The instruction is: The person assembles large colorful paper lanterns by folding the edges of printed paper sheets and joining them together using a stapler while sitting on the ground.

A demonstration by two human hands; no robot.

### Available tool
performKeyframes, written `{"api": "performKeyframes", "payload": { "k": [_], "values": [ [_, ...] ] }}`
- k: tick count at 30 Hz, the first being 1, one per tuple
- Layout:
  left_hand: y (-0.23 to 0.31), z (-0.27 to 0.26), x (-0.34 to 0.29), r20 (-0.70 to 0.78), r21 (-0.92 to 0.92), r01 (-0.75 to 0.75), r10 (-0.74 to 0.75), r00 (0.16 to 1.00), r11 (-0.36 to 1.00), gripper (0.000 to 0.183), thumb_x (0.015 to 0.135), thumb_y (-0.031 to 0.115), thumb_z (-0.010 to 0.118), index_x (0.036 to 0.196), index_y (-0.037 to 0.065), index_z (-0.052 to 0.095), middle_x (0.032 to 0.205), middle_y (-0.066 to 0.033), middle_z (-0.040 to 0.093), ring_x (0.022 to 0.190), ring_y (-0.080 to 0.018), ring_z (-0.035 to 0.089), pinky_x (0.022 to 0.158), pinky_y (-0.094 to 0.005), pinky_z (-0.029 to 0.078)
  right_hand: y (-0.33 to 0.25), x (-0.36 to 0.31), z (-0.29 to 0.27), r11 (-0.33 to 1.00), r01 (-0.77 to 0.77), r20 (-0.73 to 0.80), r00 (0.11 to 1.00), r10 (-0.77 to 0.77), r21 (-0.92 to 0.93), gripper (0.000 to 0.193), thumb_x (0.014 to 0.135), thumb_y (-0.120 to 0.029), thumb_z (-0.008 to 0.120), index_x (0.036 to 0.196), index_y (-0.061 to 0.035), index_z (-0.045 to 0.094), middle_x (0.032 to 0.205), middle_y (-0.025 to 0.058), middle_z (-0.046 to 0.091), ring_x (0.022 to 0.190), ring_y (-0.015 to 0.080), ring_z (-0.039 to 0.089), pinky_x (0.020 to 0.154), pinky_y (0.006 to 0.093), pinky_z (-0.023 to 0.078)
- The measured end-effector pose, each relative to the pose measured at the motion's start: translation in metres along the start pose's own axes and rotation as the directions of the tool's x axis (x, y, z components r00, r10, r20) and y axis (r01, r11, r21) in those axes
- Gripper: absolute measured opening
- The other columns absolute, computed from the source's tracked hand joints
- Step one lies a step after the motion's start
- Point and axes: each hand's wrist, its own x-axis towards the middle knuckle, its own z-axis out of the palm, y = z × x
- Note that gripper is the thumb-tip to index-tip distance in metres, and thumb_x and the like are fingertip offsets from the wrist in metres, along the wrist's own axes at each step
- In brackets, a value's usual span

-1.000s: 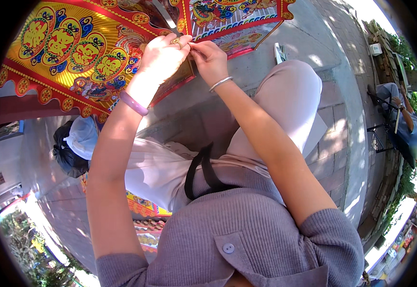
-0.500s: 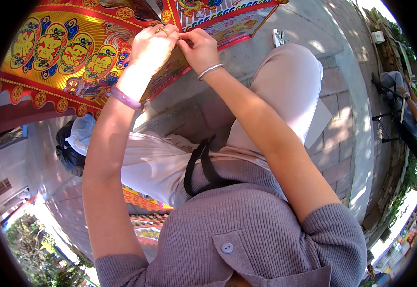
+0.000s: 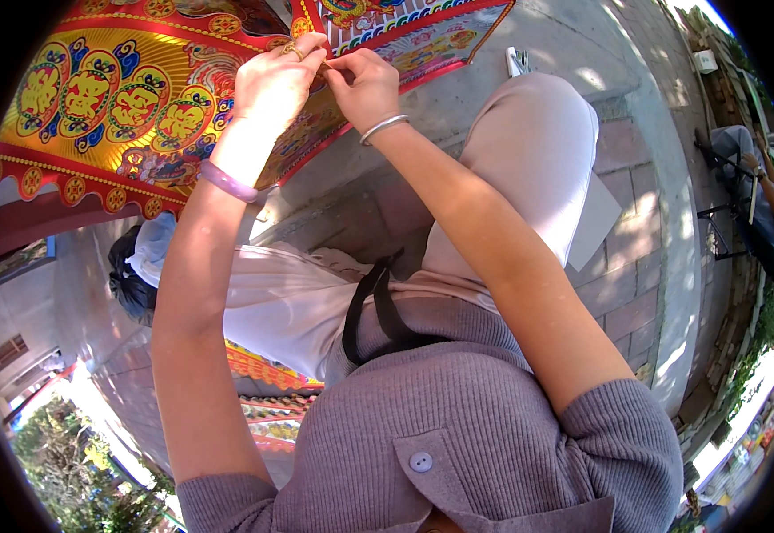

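A brightly printed red and gold decorated panel structure [image 3: 125, 93], with round medallions and a scalloped red border, fills the upper left. At its corner, my left hand [image 3: 271, 87] has its fingertips closed against the red edge; a ring and a purple bangle show on it. Close beside it my right hand [image 3: 367, 89], with a silver bangle, pinches thumb and forefinger together near the same spot. What lies between the fingertips of either hand is too small and hidden to make out.
My bent knee [image 3: 534, 133] rises at the right, with a white sheet [image 3: 596, 222] beside it. A small white item [image 3: 518, 62] lies on the paving beyond. Dark and white bags [image 3: 143, 266] stand at left. Another person [image 3: 756, 173] sits at far right. More decorated pieces [image 3: 271, 369] lie lower left.
Both hands have shifted slightly left along with the view. My left fingers are a little more upright, and the fingertips of both hands remain close together at the panel's corner.
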Motion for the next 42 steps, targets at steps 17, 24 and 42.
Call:
{"api": "performKeyframes", "payload": {
  "k": [17,24,42],
  "values": [
    [0.006,-0.007,0.008,0.187,-0.004,0.046,-0.044,0.981,0.999,0.005,0.077,0.013,0.058,0.081,0.011,0.058,0.082,-0.0049,0.06,0.078,-0.0237,0.066,0.065,-0.0378,0.054,-0.002,-0.001,0.0,0.999,-0.039,0.023,0.999,0.039,0.003,0.009,0.073,-0.01,0.073,0.08,-0.0051,0.069,0.075,0.0085,0.062,0.065,0.0235,0.063,0.061,0.0323,0.051],
    [0.005,-0.007,0.008,0.174,0.001,0.025,-0.025,0.984,1.0,0.005,0.077,0.012,0.058,0.082,0.01,0.058,0.082,-0.0055,0.06,0.078,-0.0237,0.066,0.064,-0.0374,0.054,-0.001,0.0,0.001,0.998,-0.066,0.034,0.997,0.066,-0.003,0.008,0.074,-0.011,0.073,0.079,-0.0056,0.069,0.074,0.0082,0.061,0.065,0.0223,0.063,0.061,0.0318,0.051],
    [0.004,-0.005,0.012,0.268,0.017,0.095,-0.096,0.959,0.995,0.026,0.072,0.005,0.06,0.096,0.016,0.063,0.101,0.0048,0.062,0.079,-0.0239,0.065,0.065,-0.0361,0.053,-0.046,0.041,-0.072,0.988,-0.121,0.244,0.96,0.141,-0.096,0.024,0.074,-0.021,0.07,0.091,-0.0035,0.068,0.079,0.012,0.066,0.078,0.0259,0.065,0.07,0.0367,0.053]
  ]
}}
